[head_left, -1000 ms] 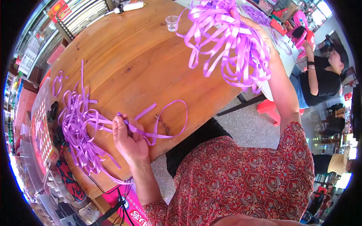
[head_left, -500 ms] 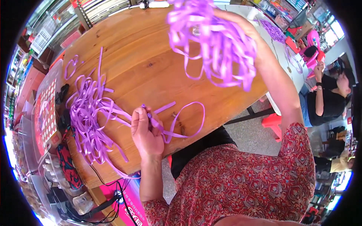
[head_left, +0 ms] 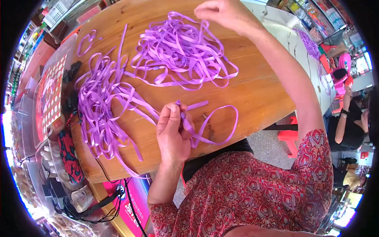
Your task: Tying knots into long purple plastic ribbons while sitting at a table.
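Note:
A purple ribbon (head_left: 217, 140) is pinched between the thumb and fingers of my left hand (head_left: 171, 136), close to the near table edge. Its loop spreads out to the right of that hand, and a small rolled or knotted bit shows above the fingertips. My right hand (head_left: 227, 15) is over the far side of the table, fingers stretched out and nothing in them. Just left of it and nearer lies a large tangled heap of purple ribbon loops (head_left: 177, 51). A second purple ribbon pile (head_left: 100, 102) lies at the left, with strands running toward my left hand.
The wooden table (head_left: 260, 91) carries a small separate ribbon loop (head_left: 85, 43) at far left. Clear plastic bins (head_left: 31, 102) and black cables (head_left: 118, 205) crowd the left side. Beyond the right edge stand a white marble-patterned table (head_left: 284, 37), a red stool (head_left: 290, 138) and a seated person (head_left: 343, 126).
My right hand has let go of the large ribbon heap, which now rests on the table, and has drawn away from it. My left hand still pinches its ribbon.

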The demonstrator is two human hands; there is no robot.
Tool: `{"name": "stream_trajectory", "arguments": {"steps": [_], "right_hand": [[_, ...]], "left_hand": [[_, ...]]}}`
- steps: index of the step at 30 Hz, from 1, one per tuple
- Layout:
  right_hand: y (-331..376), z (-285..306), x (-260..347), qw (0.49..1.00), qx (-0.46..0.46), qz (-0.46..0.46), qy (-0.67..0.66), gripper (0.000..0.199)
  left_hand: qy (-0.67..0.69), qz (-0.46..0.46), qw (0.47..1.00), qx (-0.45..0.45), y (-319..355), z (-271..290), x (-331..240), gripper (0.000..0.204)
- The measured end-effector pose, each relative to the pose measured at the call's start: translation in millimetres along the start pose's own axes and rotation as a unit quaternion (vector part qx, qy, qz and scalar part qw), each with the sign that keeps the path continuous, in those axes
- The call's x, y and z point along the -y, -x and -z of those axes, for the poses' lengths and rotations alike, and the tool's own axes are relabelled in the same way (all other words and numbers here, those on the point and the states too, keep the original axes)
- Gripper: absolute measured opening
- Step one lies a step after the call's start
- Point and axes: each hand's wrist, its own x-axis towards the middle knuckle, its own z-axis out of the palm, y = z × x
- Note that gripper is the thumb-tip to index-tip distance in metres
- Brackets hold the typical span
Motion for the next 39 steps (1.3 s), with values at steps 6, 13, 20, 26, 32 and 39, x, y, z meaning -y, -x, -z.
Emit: {"name": "stream_trajectory", "arguments": {"steps": [6, 13, 20, 26, 32, 39], "right_hand": [[16.6, -26.8, 50.0, 0.904, 0.243, -0.216, -0.278, 0.025], [17.7, -60.9, 90.8, 0.955, 0.211, -0.117, -0.175, 0.025], [8.7, -73.6, 63.5, 0.847, 0.295, -0.313, -0.311, 0.023], [-22.5, -25.7, 49.8, 0.779, 0.231, -0.386, -0.437, 0.02], [-28.0, -8.6, 18.5, 0.646, 0.048, -0.23, -0.726, 0.015], [-61.9, 30.3, 18.8, 0.644, -0.018, -0.381, -0.664, 0.015]], "left_hand": [[0.025, 0.004, 1.0, 0.014, -0.9, 6.5, 0.1, 0.017], [0.006, 0.003, 1.0, 0.003, -1.7, 4.1, 0.3, 0.02], [0.026, 0.02, 0.999, 0.015, 0.0, 2.9, 0.8, 0.02], [0.029, 0.024, 0.999, 0.032, 1.1, 10.3, 1.8, 0.017], [0.03, 0.022, 0.998, 0.048, 0.2, 3.5, 3.6, 0.018], [0.016, 0.022, 0.999, 0.026, -1.2, 3.6, 3.0, 0.019]]}}
